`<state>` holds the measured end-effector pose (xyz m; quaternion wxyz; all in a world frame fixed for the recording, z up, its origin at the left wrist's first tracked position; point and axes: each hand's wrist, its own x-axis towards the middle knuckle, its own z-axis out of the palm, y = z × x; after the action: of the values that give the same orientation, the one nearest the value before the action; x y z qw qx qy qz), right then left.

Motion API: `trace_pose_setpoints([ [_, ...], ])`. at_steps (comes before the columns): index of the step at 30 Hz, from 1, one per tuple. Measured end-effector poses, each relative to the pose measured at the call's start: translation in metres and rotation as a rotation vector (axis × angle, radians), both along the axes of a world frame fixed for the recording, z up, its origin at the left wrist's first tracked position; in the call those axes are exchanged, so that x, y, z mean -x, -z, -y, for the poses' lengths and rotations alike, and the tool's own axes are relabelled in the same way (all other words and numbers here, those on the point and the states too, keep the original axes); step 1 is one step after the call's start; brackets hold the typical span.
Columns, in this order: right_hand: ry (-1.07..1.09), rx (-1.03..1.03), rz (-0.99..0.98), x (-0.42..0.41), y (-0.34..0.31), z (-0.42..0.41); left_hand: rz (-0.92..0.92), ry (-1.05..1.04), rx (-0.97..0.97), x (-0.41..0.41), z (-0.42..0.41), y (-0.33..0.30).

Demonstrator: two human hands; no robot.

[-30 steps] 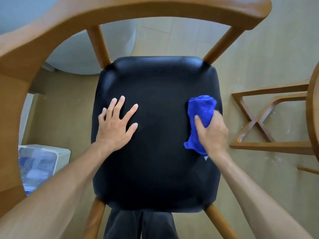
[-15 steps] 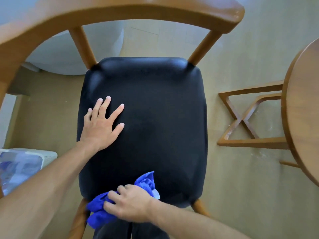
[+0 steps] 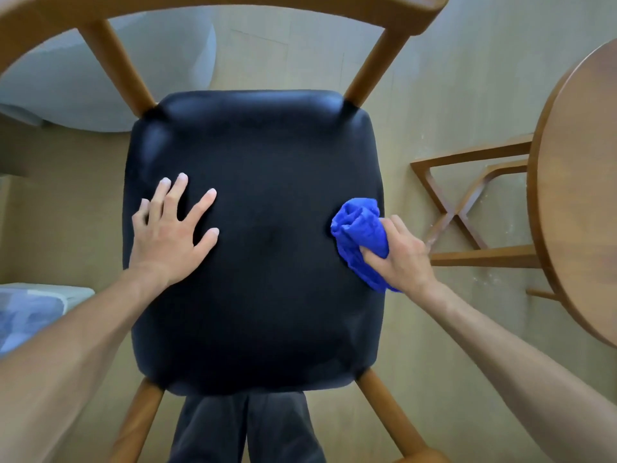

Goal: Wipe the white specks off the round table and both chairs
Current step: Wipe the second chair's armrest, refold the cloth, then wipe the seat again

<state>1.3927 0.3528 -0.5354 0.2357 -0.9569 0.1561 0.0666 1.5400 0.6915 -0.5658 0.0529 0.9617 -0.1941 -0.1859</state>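
Fingers of the left hand are lying spread and flat, gripping nothing, on the left part of the chair's black seat at centre frame. At the seat's right edge, the right hand is clenching a bunched blue cloth against the cushion. At the right edge of the frame, the round table is standing over pale specks on the floor.

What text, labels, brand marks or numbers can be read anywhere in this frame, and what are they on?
None can be read.
The cloth, the seat, the chair's wooden frame and the table show no lettering or marks.
The white box at the left edge has bluish patches on top, too blurred to tell whether they hold any print.
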Motion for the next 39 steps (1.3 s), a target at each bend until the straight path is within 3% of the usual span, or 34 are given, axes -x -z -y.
trace_pose_setpoints([
  [3,-0.309,-0.024,-0.008,0.056,-0.002,-0.024,-0.003,-0.008,-0.002,-0.001,0.002,-0.002],
  [6,-0.866,-0.053,-0.207,0.117,-0.004,-0.041,-0.021,-0.013,-0.015,-0.001,0.003,-0.007],
  [8,-1.005,-0.054,-0.328,0.128,-0.003,-0.044,-0.054,-0.003,-0.025,-0.003,0.005,-0.013],
  [11,-0.778,-0.111,-0.385,0.109,-0.012,-0.041,-0.183,-0.005,-0.111,-0.006,0.017,-0.029],
  [14,-0.25,-0.247,-0.314,0.077,-0.052,-0.041,-0.367,-0.033,-0.151,-0.006,0.038,-0.062],
  [16,0.087,-0.409,-0.183,0.053,-0.09,-0.045,-0.484,-0.05,-0.013,-0.001,0.059,-0.097],
  [19,0.345,-0.606,-0.005,0.02,-0.153,-0.056,-0.619,-0.113,0.302,0.007,0.098,-0.175],
  [23,0.453,-0.736,0.18,-0.009,-0.239,-0.072,-0.533,-0.184,0.594,0.016,0.13,-0.289],
  [27,0.477,-0.855,0.347,-0.021,-0.321,-0.088,-0.558,-0.171,0.837,0.023,0.129,-0.386],
  [30,0.367,-0.844,0.432,-0.016,-0.379,-0.099,-0.507,-0.066,0.85,0.036,0.126,-0.442],
  [33,0.289,-0.872,0.475,-0.002,-0.425,-0.109,-0.312,0.013,0.877,0.046,0.125,-0.484],
  [36,0.323,-0.96,0.567,0.011,-0.469,-0.111,-0.218,0.119,0.967,0.051,0.116,-0.524],
  [39,0.366,-1.015,0.618,0.025,-0.507,-0.11,-0.243,0.255,0.979,0.06,0.101,-0.566],
])
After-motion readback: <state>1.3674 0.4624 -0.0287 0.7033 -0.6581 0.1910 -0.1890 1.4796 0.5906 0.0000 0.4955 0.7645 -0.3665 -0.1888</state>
